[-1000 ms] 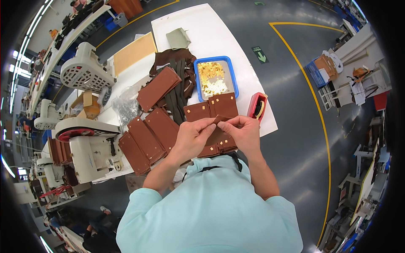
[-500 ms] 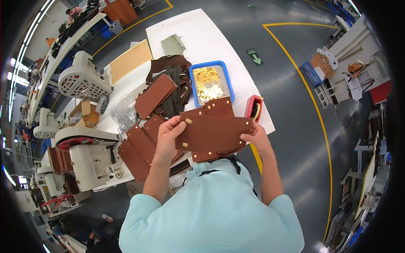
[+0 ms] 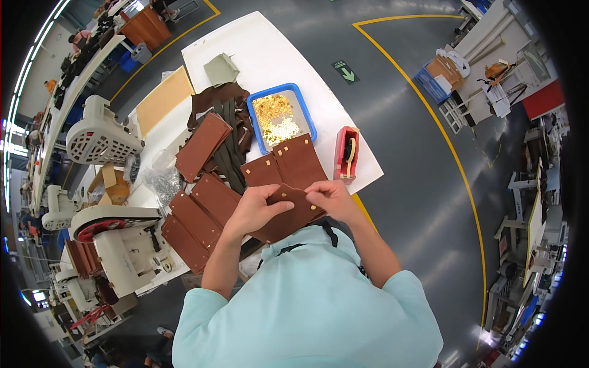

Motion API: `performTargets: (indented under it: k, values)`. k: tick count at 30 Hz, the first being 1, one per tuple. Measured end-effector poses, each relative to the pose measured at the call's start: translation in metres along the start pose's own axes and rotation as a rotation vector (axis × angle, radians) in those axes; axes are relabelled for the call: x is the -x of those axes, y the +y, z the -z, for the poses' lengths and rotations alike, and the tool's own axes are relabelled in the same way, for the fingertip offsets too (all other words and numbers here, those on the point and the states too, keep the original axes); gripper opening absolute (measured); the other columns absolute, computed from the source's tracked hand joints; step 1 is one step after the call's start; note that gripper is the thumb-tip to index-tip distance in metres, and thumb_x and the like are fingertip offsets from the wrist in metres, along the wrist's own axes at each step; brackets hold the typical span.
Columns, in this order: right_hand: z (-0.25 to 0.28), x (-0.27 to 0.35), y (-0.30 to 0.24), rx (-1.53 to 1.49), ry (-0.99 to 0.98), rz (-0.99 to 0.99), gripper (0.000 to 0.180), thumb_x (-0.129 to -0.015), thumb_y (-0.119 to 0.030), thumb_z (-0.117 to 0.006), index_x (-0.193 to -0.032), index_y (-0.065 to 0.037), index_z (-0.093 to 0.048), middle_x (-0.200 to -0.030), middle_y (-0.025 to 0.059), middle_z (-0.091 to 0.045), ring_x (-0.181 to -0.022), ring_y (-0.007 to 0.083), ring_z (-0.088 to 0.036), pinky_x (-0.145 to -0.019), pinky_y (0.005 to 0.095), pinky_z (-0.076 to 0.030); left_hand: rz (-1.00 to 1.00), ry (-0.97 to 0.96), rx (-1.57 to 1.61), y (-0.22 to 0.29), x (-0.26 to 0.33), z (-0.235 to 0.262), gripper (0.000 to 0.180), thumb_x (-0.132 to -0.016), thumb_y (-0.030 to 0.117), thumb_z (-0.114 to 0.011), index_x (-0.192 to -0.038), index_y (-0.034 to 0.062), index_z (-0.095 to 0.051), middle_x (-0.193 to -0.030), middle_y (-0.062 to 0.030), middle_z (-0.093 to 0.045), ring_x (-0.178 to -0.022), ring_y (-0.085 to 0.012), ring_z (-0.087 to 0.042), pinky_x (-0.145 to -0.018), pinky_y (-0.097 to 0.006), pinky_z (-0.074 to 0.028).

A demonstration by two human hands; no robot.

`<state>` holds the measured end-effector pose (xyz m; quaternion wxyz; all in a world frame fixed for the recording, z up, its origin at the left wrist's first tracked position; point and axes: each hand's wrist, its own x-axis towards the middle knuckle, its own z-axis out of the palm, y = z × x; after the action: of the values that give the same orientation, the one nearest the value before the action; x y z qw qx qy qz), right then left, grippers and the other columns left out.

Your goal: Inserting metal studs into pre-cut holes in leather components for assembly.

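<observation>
Close to my body I hold a brown leather panel [image 3: 289, 221] with small gold metal pieces near its edge. My left hand [image 3: 257, 210] is closed on its left side, the thumb lying on the upper face. At the right edge, the fingertips of my right hand [image 3: 334, 199] pinch the leather, partly hiding it. Just beyond my hands lie more brown leather panels [image 3: 299, 164], with gold pieces along their far edges. A blue-rimmed tray [image 3: 313, 126] behind these holds many small gold metal pieces [image 3: 276, 116].
A red tape dispenser [image 3: 347, 156] stands near the white table's [image 3: 288, 52] right edge. To the left are leather stacks [image 3: 204, 146], dark straps [image 3: 230, 132], a clear plastic bag [image 3: 162, 178] and white machines [image 3: 116, 236]. A grey-green folded piece [image 3: 221, 69] lies farther back.
The panel, earlier spread wide between my hands, is now turned and lower, nearer my body. My hands have come closer together, and the view has shifted right.
</observation>
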<state>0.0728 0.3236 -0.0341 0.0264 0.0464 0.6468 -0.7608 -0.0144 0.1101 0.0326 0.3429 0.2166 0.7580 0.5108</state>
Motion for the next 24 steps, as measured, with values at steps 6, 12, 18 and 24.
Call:
performTargets:
  k: [6, 12, 18, 24]
  values:
    - [0.105, -0.012, 0.114, 0.756, 0.726, -0.234, 0.032, -0.088, -0.031, -0.064, -0.101, -0.002, -0.072, -0.084, 0.0140, -0.072, -0.072, 0.0258, -0.068, -0.070, 0.0358, -0.054, -0.043, 0.211, 0.152, 0.004, 0.008, 0.002, 0.022, -0.095, 0.019, -0.063, -0.103, -0.0003, -0.069, -0.083, -0.0065, -0.069, -0.074, -0.0086, -0.061, -0.068, -0.025, -0.050]
    - [0.116, -0.013, 0.135, 0.717, 0.640, -0.481, 0.027, -0.079, -0.026, -0.072, -0.093, -0.002, -0.073, -0.077, 0.0134, -0.070, -0.070, 0.0253, -0.067, -0.067, 0.0351, -0.054, -0.183, 0.313, -0.154, -0.013, 0.007, 0.002, 0.019, -0.091, 0.016, -0.066, -0.100, -0.0001, -0.070, -0.078, -0.0056, -0.068, -0.068, -0.0113, -0.061, -0.063, -0.025, -0.049]
    - [0.094, -0.009, 0.132, -0.300, 0.951, -0.449, 0.011, -0.081, -0.010, -0.072, -0.082, 0.001, -0.069, -0.080, 0.0053, -0.066, -0.068, 0.0123, -0.061, -0.055, 0.0233, -0.050, -0.242, 0.503, -0.102, -0.001, 0.005, -0.003, 0.017, -0.087, 0.011, -0.070, -0.100, 0.0006, -0.071, -0.084, -0.0067, -0.071, -0.069, -0.0115, -0.065, -0.063, -0.023, -0.050]
    - [0.080, -0.005, 0.151, -0.338, 1.044, -0.315, 0.016, -0.083, -0.006, -0.070, -0.094, 0.006, -0.067, -0.087, 0.0080, -0.067, -0.078, 0.0149, -0.064, -0.069, 0.0266, -0.056, -0.205, 0.513, -0.077, -0.002, 0.000, -0.004, 0.021, -0.087, 0.013, -0.070, -0.104, 0.0013, -0.071, -0.080, -0.0080, -0.071, -0.068, -0.0101, -0.065, -0.062, -0.023, -0.050]
